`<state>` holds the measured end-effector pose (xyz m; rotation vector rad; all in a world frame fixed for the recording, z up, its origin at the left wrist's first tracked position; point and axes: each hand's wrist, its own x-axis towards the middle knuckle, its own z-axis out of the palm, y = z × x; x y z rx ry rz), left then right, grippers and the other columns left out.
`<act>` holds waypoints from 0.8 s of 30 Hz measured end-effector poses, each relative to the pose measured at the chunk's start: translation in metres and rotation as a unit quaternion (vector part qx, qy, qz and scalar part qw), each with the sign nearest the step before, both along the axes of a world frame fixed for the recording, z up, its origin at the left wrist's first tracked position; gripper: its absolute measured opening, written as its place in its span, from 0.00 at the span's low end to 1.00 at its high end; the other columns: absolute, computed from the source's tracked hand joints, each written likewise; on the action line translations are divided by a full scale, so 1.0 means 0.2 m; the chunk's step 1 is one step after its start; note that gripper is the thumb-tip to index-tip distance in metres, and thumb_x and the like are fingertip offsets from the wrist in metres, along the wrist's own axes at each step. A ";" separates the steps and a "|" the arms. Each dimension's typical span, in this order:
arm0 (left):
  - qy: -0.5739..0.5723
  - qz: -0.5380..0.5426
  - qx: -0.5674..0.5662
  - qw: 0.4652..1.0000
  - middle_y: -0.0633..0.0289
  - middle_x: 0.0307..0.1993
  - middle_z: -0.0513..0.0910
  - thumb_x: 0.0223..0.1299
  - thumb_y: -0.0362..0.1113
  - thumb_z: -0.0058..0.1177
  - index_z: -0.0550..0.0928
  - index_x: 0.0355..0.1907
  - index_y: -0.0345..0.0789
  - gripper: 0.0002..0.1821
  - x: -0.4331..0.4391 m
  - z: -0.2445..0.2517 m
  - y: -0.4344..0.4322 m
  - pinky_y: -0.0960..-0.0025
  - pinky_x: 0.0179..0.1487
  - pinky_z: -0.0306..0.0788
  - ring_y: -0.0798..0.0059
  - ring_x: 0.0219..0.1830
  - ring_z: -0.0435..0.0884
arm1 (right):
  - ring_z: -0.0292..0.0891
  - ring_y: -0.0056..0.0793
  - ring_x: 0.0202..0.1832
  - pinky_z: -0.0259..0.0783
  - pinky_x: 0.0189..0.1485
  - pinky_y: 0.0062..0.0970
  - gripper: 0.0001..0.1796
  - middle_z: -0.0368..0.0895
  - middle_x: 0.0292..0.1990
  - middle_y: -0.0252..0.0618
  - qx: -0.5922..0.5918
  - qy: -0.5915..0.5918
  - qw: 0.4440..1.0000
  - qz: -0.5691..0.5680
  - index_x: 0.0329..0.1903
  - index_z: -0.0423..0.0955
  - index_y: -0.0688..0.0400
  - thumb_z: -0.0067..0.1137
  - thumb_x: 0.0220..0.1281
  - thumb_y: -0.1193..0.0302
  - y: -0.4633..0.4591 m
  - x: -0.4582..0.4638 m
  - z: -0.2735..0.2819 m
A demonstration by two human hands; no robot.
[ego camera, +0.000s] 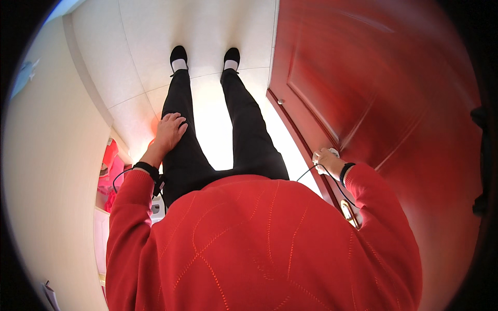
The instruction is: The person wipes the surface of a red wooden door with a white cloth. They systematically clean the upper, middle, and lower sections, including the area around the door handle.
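Note:
My right hand [327,162] is at the edge of a red-brown panelled door [365,97], its fingers curled around a small white object [334,152]. The hand covers most of that object, so I cannot tell exactly what it is. A gold-coloured lock plate [349,213] sits on the door edge, nearer to my body than the hand. My left hand [170,131] hangs in front of my left thigh, fingers slightly apart, with nothing seen in it. Both wrists wear black bands with thin dark cables.
Pale floor tiles [151,54] lie under my feet. A cream wall or panel [58,155] curves along the left. Pink and red items [111,163] fill a recess beside my left forearm. A small round door stop [280,102] shows low on the door.

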<state>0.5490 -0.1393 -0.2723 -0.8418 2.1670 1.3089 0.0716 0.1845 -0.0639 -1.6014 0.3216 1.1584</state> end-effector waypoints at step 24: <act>0.002 0.082 0.042 0.996 0.54 0.53 0.83 0.61 0.35 0.60 0.83 0.49 0.35 0.14 -0.13 0.11 -0.07 0.53 0.68 0.66 0.52 0.62 0.76 | 0.67 0.29 0.63 0.65 0.59 0.39 0.14 0.79 0.55 0.20 -0.087 -0.018 0.995 0.035 0.50 0.86 0.42 0.56 0.69 0.58 0.25 -0.01 -1.35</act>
